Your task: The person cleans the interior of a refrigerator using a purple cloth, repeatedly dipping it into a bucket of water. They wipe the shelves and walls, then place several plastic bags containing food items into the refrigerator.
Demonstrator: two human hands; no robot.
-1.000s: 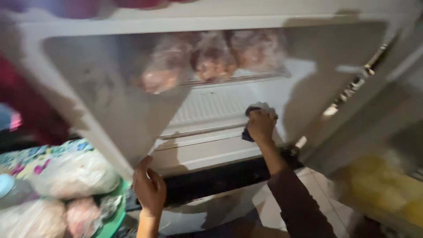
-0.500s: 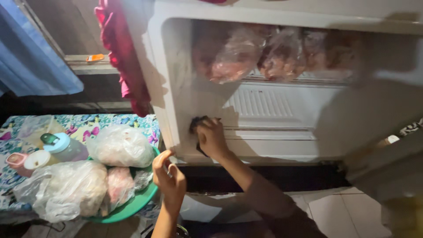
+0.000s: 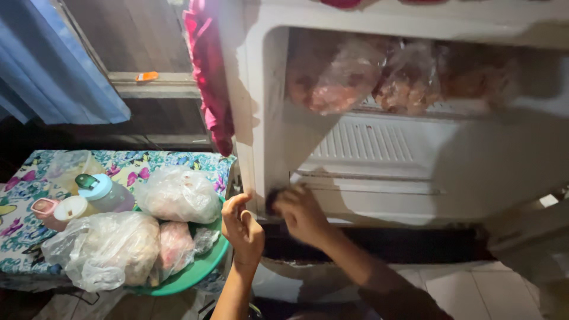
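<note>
An open white fridge compartment [image 3: 379, 172] fills the right of the view, with bagged frozen food [image 3: 349, 74] on its upper shelf. My right hand [image 3: 302, 213] presses a dark cloth [image 3: 274, 200] against the lower left corner of the compartment floor. My left hand [image 3: 243, 228] rests against the fridge's left front edge, fingers bent, holding nothing I can see.
At left a table with a flowered cloth [image 3: 24, 225] bears a green basin [image 3: 201, 266] of plastic bags, a light blue bottle [image 3: 104, 192] and small pink-lidded tubs. A red cloth [image 3: 207, 71] hangs beside the fridge. A blue curtain [image 3: 53, 65] hangs upper left.
My right hand has slid the cloth from the right side of the compartment floor across to its left corner. The view has swung left and downward.
</note>
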